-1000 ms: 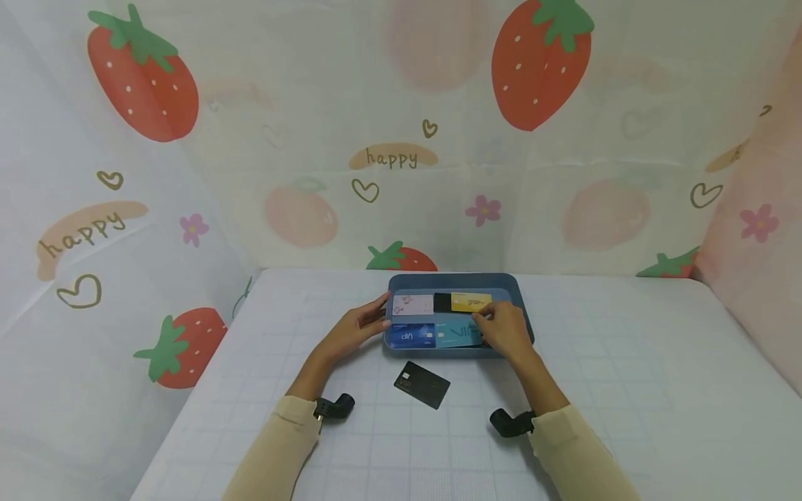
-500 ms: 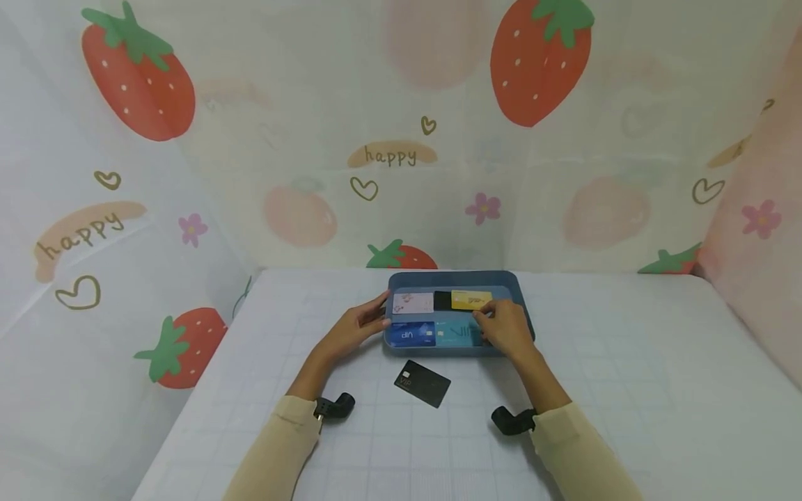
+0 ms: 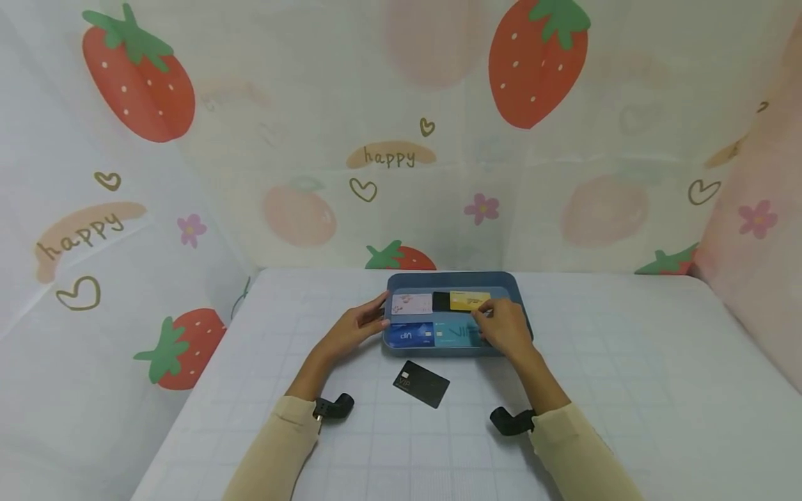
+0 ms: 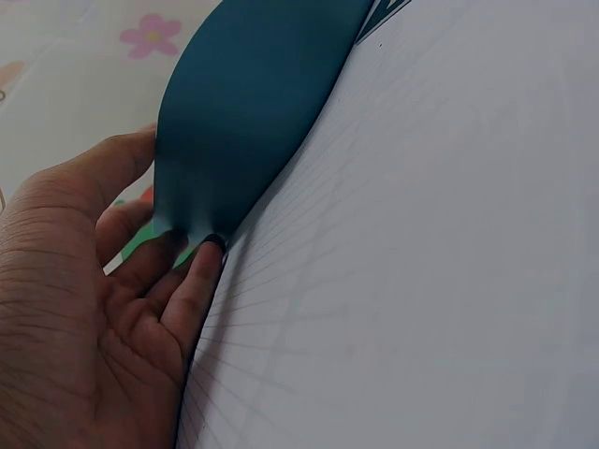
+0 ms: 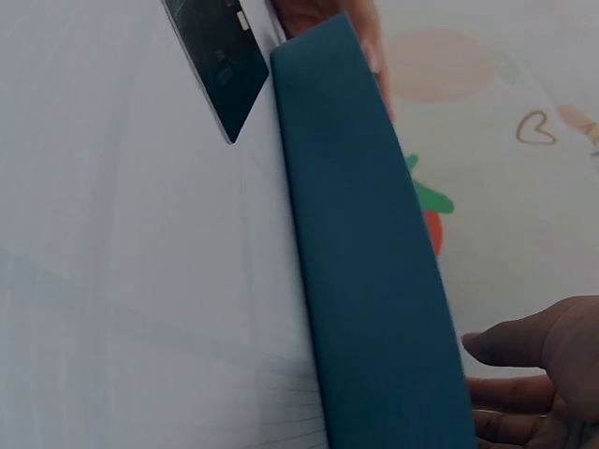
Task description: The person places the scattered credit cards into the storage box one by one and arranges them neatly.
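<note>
My left hand holds the left end of a blue tray, its thumb at the rim and other fingers against the end wall in the left wrist view. Over the tray's right side, my right hand pinches the near right corner of a yellow card. That card overlaps a black card. A pink card lies left of them. Along the near side are a dark blue VIP card and a light blue VIP card, partly covered by my right hand. The tray wall hides my right fingertips in the right wrist view.
A loose black VIP card lies at an angle on the white tabletop, just in front of the tray. Strawberry-printed cloth hangs behind the table and on both sides.
The head view shifts slightly. Both hands keep nearly the same places, and the tray and cards show no clear movement.
</note>
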A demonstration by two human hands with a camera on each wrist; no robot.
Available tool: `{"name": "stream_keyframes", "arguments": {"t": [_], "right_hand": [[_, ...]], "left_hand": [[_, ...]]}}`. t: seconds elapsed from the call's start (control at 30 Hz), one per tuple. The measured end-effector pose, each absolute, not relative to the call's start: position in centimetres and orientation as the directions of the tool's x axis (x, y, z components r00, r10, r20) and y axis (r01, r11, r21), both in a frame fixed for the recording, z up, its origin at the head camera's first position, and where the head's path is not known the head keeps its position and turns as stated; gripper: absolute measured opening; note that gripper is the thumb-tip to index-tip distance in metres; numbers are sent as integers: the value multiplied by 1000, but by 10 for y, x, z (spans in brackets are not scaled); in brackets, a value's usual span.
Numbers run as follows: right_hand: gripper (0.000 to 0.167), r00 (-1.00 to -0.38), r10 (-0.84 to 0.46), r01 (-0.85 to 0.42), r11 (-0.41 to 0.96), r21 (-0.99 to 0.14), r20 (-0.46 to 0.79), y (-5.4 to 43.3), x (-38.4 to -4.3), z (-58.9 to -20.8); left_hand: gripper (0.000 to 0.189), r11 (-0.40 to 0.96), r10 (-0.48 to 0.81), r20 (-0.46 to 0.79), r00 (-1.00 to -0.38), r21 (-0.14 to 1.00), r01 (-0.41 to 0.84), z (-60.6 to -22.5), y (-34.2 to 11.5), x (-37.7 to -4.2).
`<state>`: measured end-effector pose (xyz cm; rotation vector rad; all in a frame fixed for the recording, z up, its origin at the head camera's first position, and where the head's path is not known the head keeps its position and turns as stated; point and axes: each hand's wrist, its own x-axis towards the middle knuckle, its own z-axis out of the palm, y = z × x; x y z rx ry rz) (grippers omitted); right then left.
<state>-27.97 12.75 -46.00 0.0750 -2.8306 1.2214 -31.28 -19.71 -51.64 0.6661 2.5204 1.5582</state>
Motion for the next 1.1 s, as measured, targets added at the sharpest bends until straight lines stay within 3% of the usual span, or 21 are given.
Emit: {"name": "stream_keyframes", "arguments": {"t": [0.27,0.63,1.1], "right_hand": [[31,-985,-33,-137,748,-649,170,125,-263,-442],[27,-965,-126,-250,710,-658,231,98,-248,-415],[23,-952,-223,-306,678,-668,210,81,-219,-410]], "left_hand": [[68,366,448,135,-884,874,319,-519,-191,-312],[68,355,441,170,-881,869,345,-516,-199,-314],[68,339,464,144,-874,883,326,-504,-198,-309]]}}
